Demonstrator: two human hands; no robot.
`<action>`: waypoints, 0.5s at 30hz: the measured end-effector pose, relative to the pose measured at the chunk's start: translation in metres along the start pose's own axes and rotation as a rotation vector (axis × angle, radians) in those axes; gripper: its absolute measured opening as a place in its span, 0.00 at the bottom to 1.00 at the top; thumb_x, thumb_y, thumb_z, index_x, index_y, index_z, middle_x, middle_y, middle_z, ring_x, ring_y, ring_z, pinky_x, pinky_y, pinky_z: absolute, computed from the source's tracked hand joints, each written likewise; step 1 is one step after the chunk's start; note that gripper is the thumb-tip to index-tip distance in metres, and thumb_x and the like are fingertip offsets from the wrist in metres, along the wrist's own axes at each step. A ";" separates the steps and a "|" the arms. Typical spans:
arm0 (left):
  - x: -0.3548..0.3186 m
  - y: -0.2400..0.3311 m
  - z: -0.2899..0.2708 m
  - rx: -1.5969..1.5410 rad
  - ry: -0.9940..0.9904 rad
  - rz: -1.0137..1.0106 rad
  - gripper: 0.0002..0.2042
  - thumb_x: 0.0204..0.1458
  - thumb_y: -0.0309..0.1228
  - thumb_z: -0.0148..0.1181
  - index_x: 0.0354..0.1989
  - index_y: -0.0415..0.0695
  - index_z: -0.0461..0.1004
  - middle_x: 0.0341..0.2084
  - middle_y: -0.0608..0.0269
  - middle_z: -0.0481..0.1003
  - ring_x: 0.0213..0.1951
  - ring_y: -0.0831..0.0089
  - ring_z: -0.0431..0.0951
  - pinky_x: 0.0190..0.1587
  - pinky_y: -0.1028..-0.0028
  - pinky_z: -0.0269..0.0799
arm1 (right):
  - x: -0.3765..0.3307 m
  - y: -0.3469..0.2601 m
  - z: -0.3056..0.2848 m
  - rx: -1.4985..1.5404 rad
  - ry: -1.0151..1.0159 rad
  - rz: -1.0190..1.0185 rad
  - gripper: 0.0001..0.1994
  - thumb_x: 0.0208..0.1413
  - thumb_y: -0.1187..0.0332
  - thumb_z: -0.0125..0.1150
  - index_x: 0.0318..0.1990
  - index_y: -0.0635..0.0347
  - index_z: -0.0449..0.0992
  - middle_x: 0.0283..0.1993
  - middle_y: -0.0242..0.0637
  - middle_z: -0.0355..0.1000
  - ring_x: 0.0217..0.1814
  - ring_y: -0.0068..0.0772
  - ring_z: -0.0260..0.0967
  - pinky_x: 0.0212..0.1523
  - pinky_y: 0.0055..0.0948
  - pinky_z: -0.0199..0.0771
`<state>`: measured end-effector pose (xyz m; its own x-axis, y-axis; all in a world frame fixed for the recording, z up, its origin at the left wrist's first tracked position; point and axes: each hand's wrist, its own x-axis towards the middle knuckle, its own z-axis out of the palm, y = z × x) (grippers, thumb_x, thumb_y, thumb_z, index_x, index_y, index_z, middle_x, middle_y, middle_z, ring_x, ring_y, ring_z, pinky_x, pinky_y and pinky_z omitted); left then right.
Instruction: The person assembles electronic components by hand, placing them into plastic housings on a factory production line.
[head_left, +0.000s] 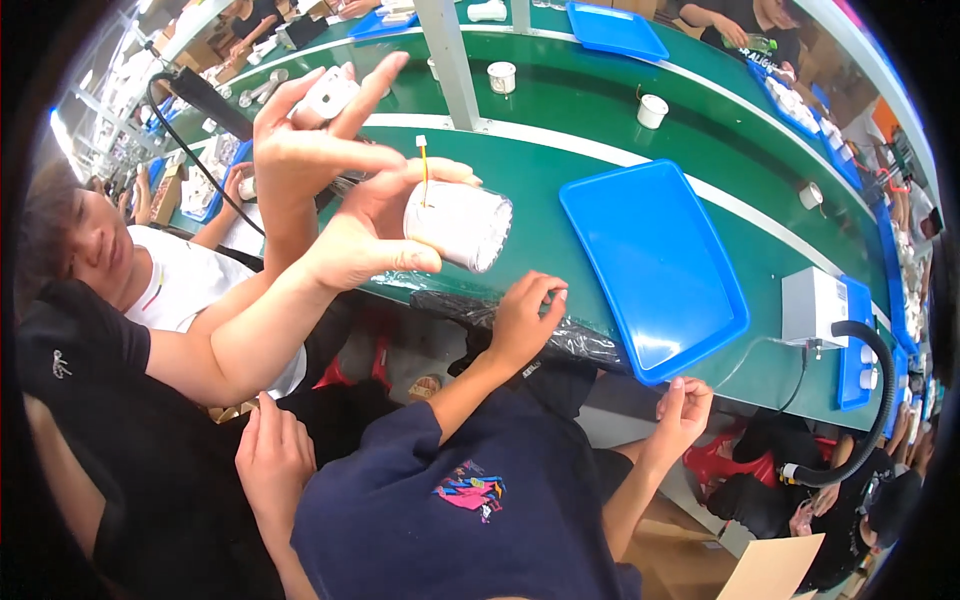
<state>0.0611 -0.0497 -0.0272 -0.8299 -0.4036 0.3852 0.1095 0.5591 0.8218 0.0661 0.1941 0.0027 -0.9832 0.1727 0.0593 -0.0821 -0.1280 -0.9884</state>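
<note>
Both hands are held half-curled and seemingly empty: left hand (528,322) at the near edge of the green workbench (545,245), right hand (685,412) beside the blue tray's (660,270) near corner.

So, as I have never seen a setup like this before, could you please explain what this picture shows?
No robot here: the camera sits on a person's head and looks down through a fisheye lens, so straight edges bend. The wearer, in a navy shirt, has a loosely curled left hand at the table edge and a right hand by the near corner of a blue tray. I see nothing held in the left; the right is too small to be sure.

The tray lies on a green table. A co-worker's hand holds a white cylinder with a yellow wire; another raised hand holds a smaller white part. Farther right stands a white box.
</note>
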 end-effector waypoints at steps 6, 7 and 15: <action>0.000 0.003 0.003 0.149 0.016 0.137 0.06 0.49 0.24 0.63 0.35 0.44 0.75 0.31 0.62 0.75 0.33 0.61 0.76 0.36 0.64 0.68 | 0.039 0.031 -0.021 -0.202 0.171 -0.137 0.09 0.64 0.71 0.57 0.33 0.59 0.65 0.33 0.27 0.62 0.33 0.16 0.58 0.36 0.18 0.61; 0.000 0.003 0.003 0.152 0.014 0.142 0.06 0.49 0.24 0.63 0.35 0.44 0.74 0.31 0.62 0.74 0.33 0.61 0.76 0.36 0.64 0.68 | 0.043 0.033 -0.024 -0.205 0.169 -0.134 0.09 0.64 0.71 0.57 0.33 0.59 0.65 0.33 0.27 0.62 0.33 0.16 0.58 0.36 0.18 0.61; 0.000 0.005 0.004 0.198 0.017 0.173 0.06 0.49 0.24 0.63 0.34 0.44 0.74 0.29 0.63 0.74 0.33 0.62 0.76 0.35 0.64 0.68 | 0.067 0.054 -0.034 -0.285 0.195 -0.174 0.12 0.65 0.68 0.58 0.30 0.59 0.64 0.28 0.24 0.59 0.29 0.14 0.54 0.30 0.17 0.56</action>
<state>0.0592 -0.0442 -0.0250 -0.7985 -0.3014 0.5211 0.1377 0.7512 0.6455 0.0018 0.2318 -0.0510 -0.9067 0.3541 0.2293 -0.1695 0.1918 -0.9667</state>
